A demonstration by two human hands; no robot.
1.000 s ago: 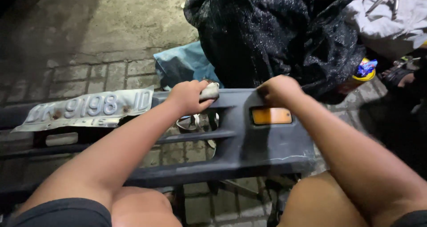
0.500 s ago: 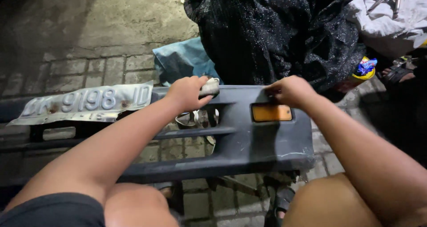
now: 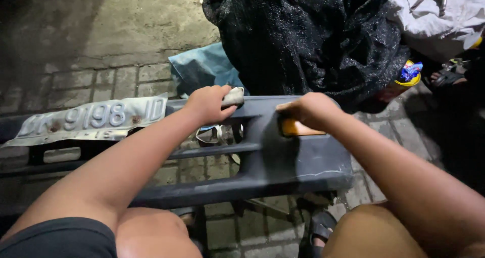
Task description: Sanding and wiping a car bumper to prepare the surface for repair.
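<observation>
A dark grey plastic car bumper lies across my knees, running from the left edge to the centre right. My left hand rests on its top edge, closed on a small pale piece, perhaps sandpaper or cloth. My right hand grips the top edge over an orange lamp set in the bumper, partly covering it. A worn, rusty licence plate is fixed to the bumper's left part.
A large black glittery cloth bundle sits just behind the bumper. A blue sheet lies on the brick paving. A small yellow and blue package and another person's sandalled foot are at the right.
My right hand has slid left along the bumper's top edge and now covers more of the orange lamp. My left hand stays on the pale piece.
</observation>
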